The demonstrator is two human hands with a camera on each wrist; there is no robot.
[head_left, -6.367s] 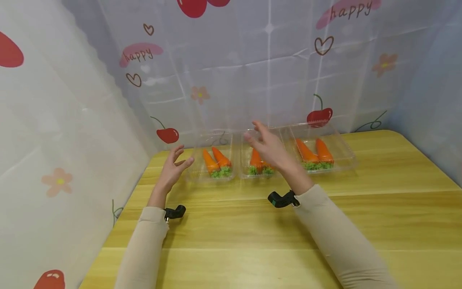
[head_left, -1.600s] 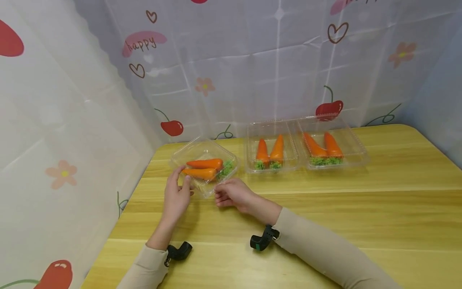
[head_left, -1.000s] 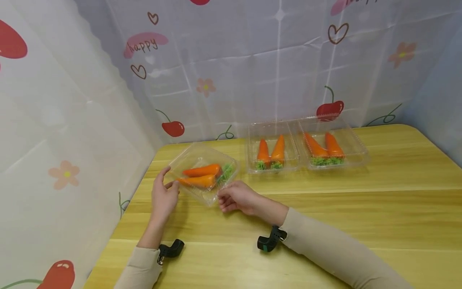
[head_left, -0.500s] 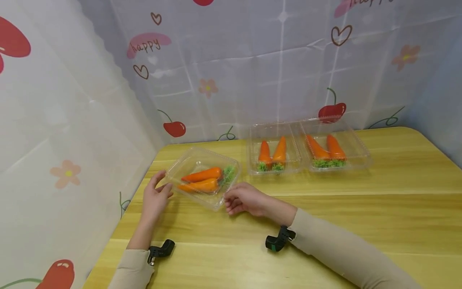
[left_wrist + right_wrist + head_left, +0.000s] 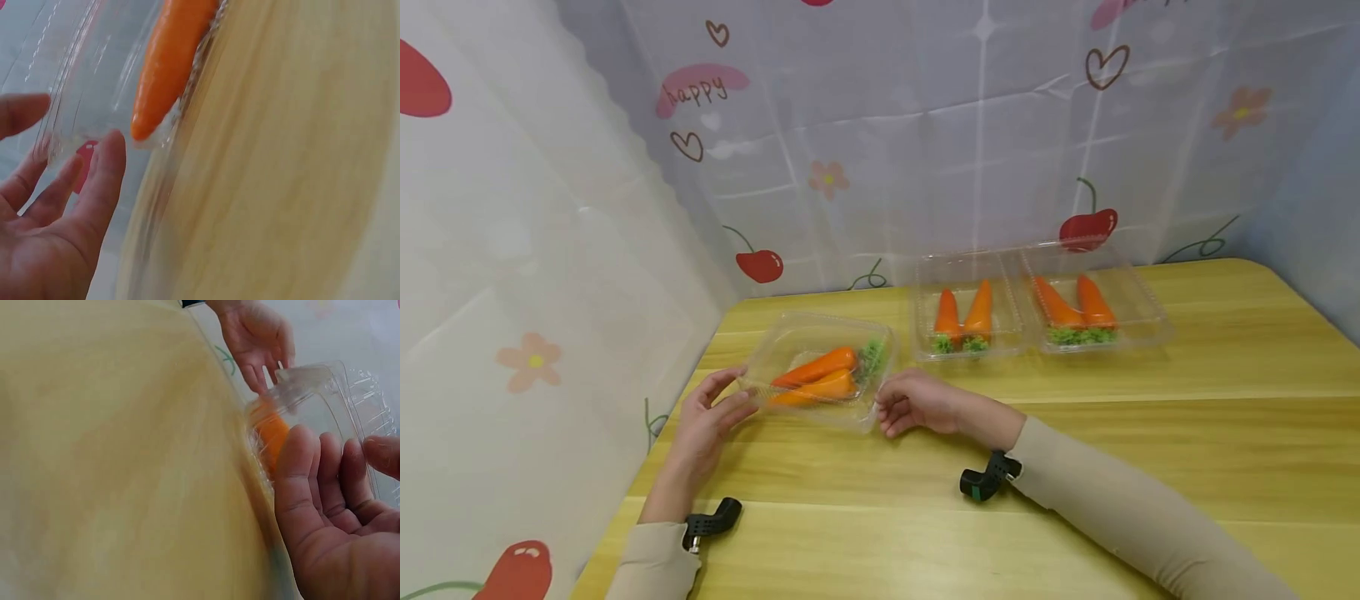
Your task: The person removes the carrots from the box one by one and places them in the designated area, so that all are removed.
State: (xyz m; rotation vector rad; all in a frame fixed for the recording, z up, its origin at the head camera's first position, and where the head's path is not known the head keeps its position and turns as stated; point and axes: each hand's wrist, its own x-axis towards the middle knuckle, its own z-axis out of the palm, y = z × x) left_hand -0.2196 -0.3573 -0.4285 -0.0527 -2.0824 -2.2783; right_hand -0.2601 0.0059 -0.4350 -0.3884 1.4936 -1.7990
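Note:
A clear plastic box point(image 5: 808, 333) with two orange carrots point(image 5: 820, 367) in it sits at the left of the table, slightly askew, green tops to the right. My right hand point(image 5: 921, 404) pinches its near right corner between thumb and curled fingers. At the left end, my left hand point(image 5: 711, 421) touches the corner with fairly straight, spread fingers. The left wrist view shows a carrot point(image 5: 169, 69) through the plastic beside those fingers. In the right wrist view the box wall point(image 5: 306, 378) lies between both hands. I cannot tell whether the box is slightly lifted.
Two more clear boxes, a middle one point(image 5: 1011, 340) and a right one point(image 5: 1138, 321), stand side by side along the back, each with two carrots. A printed sheet point(image 5: 880, 125) hangs behind the wooden table point(image 5: 850, 517); another closes off the left side.
The left box was turned askew from its straight place, drawn nearer, then swung partly back. Lately its left end has come nearer as my left hand moved left; my right hand shifted slightly right.

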